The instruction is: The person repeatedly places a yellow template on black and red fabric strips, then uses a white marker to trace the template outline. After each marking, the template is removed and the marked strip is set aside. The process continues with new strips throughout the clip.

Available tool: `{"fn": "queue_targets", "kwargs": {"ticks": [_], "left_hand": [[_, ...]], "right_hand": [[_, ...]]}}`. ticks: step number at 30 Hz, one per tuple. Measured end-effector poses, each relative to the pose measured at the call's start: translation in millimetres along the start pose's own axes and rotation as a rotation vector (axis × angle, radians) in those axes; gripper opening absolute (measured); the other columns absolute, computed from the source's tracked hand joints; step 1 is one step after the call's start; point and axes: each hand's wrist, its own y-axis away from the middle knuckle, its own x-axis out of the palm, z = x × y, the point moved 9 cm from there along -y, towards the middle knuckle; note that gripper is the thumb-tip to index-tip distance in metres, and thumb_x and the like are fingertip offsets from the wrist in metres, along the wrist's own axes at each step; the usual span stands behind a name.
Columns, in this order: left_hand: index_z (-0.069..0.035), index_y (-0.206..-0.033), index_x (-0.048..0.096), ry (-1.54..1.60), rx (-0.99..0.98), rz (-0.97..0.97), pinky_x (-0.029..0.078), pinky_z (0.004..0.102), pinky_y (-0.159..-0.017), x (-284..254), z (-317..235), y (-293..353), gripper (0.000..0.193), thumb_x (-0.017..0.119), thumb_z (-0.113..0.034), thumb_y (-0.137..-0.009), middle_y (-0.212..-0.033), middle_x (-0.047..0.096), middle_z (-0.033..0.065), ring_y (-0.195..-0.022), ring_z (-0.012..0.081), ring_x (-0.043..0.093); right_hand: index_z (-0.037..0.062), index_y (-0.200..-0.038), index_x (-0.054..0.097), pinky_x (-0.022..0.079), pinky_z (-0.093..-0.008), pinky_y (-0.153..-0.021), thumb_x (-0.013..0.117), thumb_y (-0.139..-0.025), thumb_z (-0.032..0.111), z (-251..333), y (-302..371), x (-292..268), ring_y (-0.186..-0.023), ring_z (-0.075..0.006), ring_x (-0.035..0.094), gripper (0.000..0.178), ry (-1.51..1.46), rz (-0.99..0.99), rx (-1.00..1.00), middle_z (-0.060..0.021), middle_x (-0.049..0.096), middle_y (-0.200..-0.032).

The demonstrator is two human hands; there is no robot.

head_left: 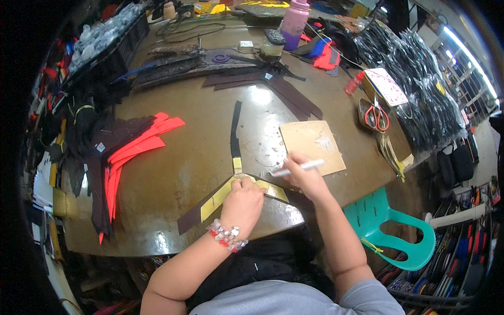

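On the near side of the table, a Y-shaped yellow pattern piece (212,202) lies over a dark fabric piece (189,219). My left hand (243,199), with a beaded bracelet at the wrist, presses it down near its middle with closed, bent fingers. A white pen (307,166) is gripped in my right hand (306,178), its tip close to the yellow piece's right arm. From the middle of the Y a black strip (236,128) runs away from me. A tan cardboard sheet (315,142) lies just beyond my right hand.
Dark and red-orange fabric pieces (126,147) are stacked at left, more dark pieces (283,89) at the back. Orange-handled scissors (376,118) sit in a holder at right. A purple bottle (295,23) stands at the back. A green chair (388,226) is by the right edge.
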Motion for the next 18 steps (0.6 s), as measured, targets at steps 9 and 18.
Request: {"fn": "queue_targets", "kwargs": {"ticks": [9, 18], "left_hand": [[0.000, -0.076, 0.068, -0.038, -0.106, 0.043, 0.049, 0.0309, -0.069, -0.9, -4.1, -18.5, 0.051, 0.065, -0.051, -0.082, -0.079, 0.057, 0.0116, -0.079, 0.0237, 0.057], [0.001, -0.093, 0.066, 0.202, -0.059, -0.121, 0.053, 0.0365, -0.075, -9.1, 21.8, -4.1, 0.037, 0.069, -0.034, -0.082, -0.087, 0.058, 0.0133, -0.086, 0.0265, 0.058]], "right_hand": [[0.0002, -0.069, 0.053, 0.041, -0.0289, -0.050, 0.058, -0.096, 0.020, -10.6, 60.2, -17.6, -0.052, -0.0149, 0.053, 0.034, 0.603, -0.299, -0.456, -0.0123, 0.056, -0.057], [0.0011, -0.093, 0.067, 0.048, -0.0325, -0.062, 0.060, -0.095, 0.025, 13.2, 11.9, 37.4, -0.064, -0.0207, 0.058, 0.025, -0.094, -0.057, -0.205, -0.0119, 0.061, -0.077]]}}
